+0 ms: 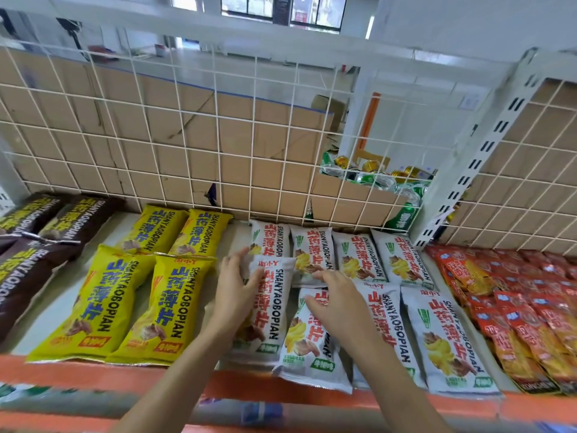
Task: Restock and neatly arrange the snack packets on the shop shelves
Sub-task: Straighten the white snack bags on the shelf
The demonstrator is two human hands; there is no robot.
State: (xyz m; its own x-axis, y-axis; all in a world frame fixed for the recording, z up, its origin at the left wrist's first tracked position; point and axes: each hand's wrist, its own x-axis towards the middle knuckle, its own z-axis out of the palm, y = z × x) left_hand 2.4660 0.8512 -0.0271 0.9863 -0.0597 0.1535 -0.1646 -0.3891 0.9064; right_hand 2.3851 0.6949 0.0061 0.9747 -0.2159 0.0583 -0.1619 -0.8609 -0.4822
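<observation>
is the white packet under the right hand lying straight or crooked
Crooked: the white packet under the right hand slants and overlaps the orange shelf lip.

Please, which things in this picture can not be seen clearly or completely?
Head view only:
1. White packet: its left side is covered by the left hand and forearm.
2. Brown packets: cut off by the left edge.
3. Red packets: cut off by the right edge, print blurred.
4. Cans: lower parts hidden by their cardboard box; labels too small.
5. Lower shelf: blurred, its goods cannot be named.
</observation>
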